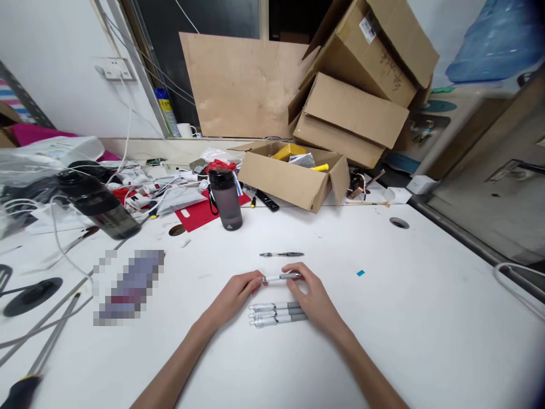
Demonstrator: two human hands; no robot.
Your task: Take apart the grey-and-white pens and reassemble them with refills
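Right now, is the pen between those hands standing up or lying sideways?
Sideways: the pen stretches crosswise from the left hand to the right hand. Whether it touches the table, I can't tell.

I read this as an office that doubles as a workroom, rather than a home. On my feed the broad white surface (426,341) has a round cable hole (399,223) near its far right corner, as office desks do, and pens (276,314) lie towards the near edge. A long-shafted screwdriver (59,325) by the left edge and tangled white cables (149,184) towards the far left corner give me the workroom side. Along the far edge I see an open carton (281,179), with more cardboard boxes (353,111) stacked behind. Beyond the far right corner stands a water dispenser (451,113) carrying a big blue bottle (496,48).
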